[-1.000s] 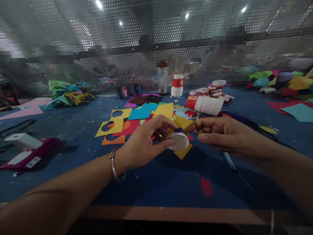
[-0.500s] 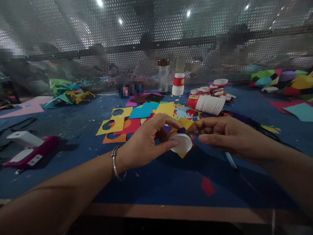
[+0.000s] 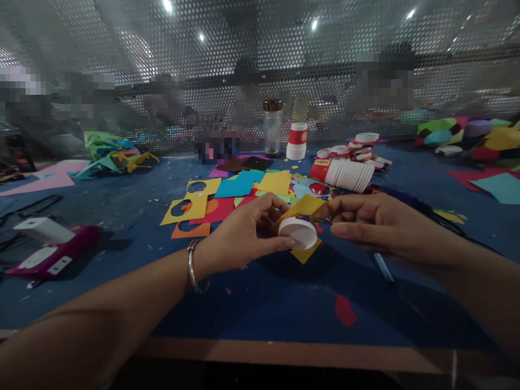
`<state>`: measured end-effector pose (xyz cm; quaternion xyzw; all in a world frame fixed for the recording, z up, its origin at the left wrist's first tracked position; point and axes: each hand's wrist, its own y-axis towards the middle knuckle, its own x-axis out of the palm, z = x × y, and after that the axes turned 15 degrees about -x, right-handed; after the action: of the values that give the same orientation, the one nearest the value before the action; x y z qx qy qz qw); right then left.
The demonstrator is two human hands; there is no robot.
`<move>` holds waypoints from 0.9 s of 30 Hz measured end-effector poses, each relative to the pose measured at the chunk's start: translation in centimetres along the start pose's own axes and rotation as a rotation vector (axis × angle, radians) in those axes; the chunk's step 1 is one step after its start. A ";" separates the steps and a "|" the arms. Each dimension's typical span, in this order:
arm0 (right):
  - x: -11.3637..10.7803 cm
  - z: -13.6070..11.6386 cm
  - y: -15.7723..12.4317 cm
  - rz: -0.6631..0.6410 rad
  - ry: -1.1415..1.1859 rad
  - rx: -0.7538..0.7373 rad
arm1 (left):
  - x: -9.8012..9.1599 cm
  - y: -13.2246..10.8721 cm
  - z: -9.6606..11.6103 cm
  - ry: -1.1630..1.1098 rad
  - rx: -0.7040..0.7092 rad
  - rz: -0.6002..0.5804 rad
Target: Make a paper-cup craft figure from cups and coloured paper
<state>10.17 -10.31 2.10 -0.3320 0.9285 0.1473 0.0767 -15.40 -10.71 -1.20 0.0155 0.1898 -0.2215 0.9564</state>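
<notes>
My left hand is closed round a white paper cup piece, its thumb on the lower rim and its fingers behind. The round opening faces me, tilted. Yellow paper sticks up above the cup piece, and another yellow corner shows below it. To the right, my right hand is closed in a pinch beside the yellow paper. A thin dark thing shows at its fingertips, too small to make out. Cut coloured paper, including a blue sheet, lies beyond my hands.
A stack of paper cups lies on its side behind my right hand. Farther back stand a glass bottle and upright cups. A purple power strip with a white plug is at left. A red scrap lies near the front edge.
The cup piece has turned slightly and shifted a little left in my left hand. More of the yellow paper shows above and below it. My right hand has hardly moved.
</notes>
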 end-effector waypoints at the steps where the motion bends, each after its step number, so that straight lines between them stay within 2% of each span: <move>1: 0.0 0.0 0.0 0.003 -0.005 -0.001 | -0.1 0.1 0.0 -0.024 -0.001 0.006; 5: 0.0 0.1 -0.1 0.006 -0.015 -0.003 | -0.1 0.2 0.1 -0.078 -0.007 0.018; 18: 0.0 0.2 -0.2 -0.001 -0.022 -0.006 | 0.1 0.2 0.3 -0.056 -0.015 0.009; 27: 0.1 0.1 -0.1 0.008 -0.024 -0.006 | -0.2 0.2 0.6 -0.041 -0.032 -0.050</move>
<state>10.12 -10.41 2.00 -0.3269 0.9284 0.1543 0.0861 -15.30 -10.55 -0.56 -0.0092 0.1740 -0.2426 0.9544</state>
